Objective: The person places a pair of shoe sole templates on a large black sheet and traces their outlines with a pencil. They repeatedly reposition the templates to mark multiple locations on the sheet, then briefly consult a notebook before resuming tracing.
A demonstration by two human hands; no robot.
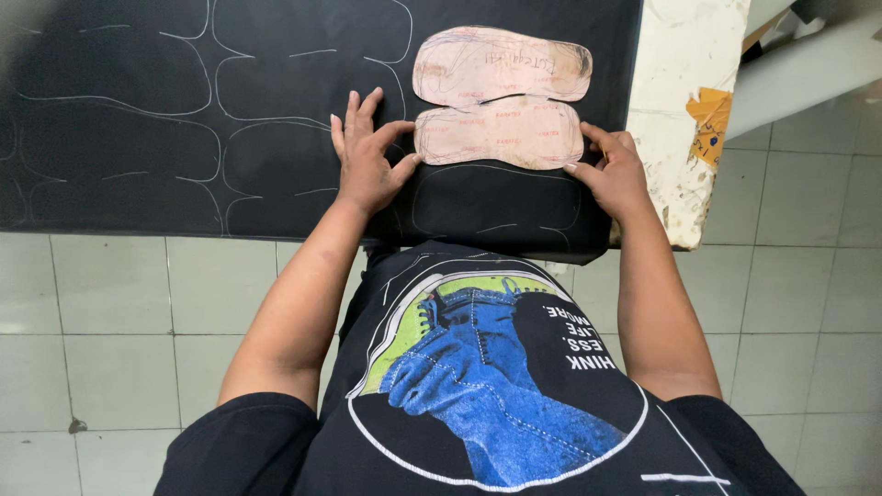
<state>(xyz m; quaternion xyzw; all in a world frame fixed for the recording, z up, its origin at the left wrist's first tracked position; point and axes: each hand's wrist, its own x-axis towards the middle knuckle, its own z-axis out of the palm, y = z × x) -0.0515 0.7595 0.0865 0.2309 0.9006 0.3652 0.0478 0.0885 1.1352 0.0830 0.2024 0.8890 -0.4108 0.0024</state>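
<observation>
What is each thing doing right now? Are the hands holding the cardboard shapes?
Left hand: flat on the black sheet, thumb touching the near template's left end.
Right hand: fingers pressing the near template's right end.
Near template: lying flat, held at both ends.
Far template: lying flat, untouched.
Black sheet: spread flat, marked with white chalk outlines.
Table: white top, worn and stained.

head cam | looks straight down | close over black sheet [138,138] | single view
</observation>
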